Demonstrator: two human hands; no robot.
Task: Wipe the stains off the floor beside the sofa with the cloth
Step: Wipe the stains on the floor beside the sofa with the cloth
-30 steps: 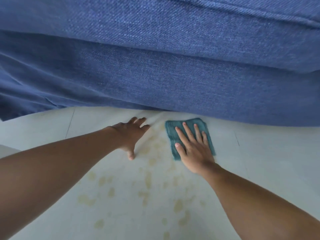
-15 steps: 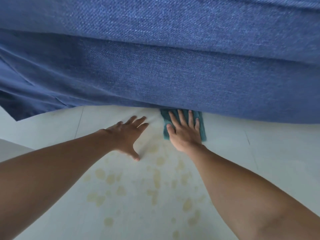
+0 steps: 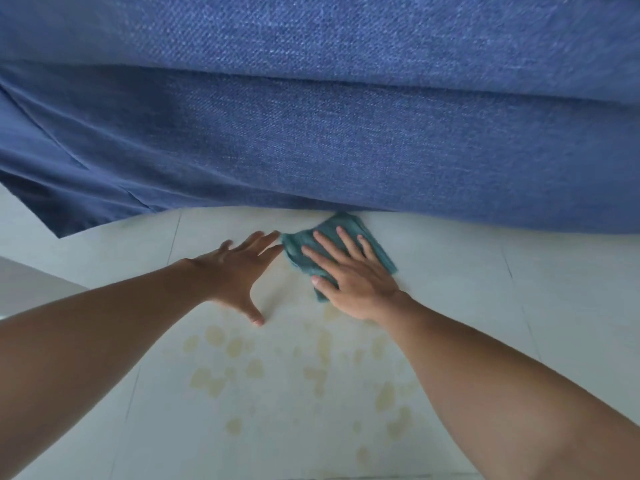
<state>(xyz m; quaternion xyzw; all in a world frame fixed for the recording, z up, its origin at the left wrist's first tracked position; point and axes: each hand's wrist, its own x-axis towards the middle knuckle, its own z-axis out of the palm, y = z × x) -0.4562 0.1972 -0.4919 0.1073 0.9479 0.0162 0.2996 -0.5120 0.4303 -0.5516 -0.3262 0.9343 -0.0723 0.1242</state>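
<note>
Item: teal cloth [image 3: 375, 252], flat on the pale tiled floor [image 3: 519, 323], its far corner touching the foot of the blue sofa [image 3: 329, 133]. Your right hand [image 3: 349, 275] lies palm-down on it, fingers spread and pressing, not pinching. Your left hand [image 3: 239, 268] is braced on bare tile beside the cloth, fingers spread, its fingertips just beside the cloth's near corner. Yellowish stains [image 3: 311, 372] lie scattered nearer to you, apparently mostly unwiped. Risks: with a flat palm and no grip, the cloth may bunch or slide out from under you; strokes kept against the sofa would miss the blotches; dragging through them could smear residue wider; your bracing hand sits near the mess and could slip.
</note>
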